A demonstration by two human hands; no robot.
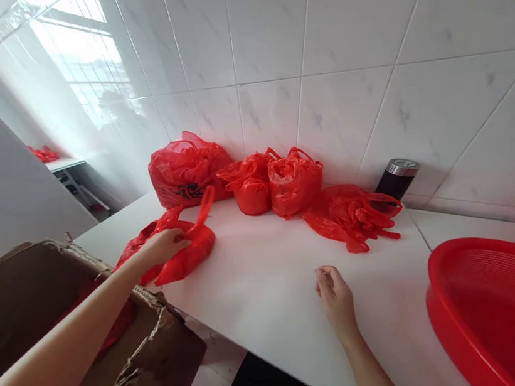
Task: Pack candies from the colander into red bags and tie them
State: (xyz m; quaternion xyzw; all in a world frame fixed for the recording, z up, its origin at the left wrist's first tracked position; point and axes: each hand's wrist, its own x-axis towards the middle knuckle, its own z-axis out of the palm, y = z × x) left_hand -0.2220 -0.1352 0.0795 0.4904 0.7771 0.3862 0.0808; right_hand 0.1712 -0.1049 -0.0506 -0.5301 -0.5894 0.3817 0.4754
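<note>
My left hand (168,245) reaches over the box's edge, its fingers closed on a red plastic bag (185,264) lying on the white table (259,281). One loop of that bag stands up beside the fingers. Above the front part of the table is my right hand (336,296), fingers curled together with no object showing in them. Behind, along the wall, stand a large red bag with black print (188,170) and two smaller filled red bags, one (252,193) next to the other (295,185). A heap of crumpled red bags (352,212) lies to their right.
An open cardboard box (163,344) with torn edges stands at the left, something red inside. A dark flask with a silver lid (398,179) leans near the tiled wall (264,27). Red plastic baskets (459,318) occupy the right side.
</note>
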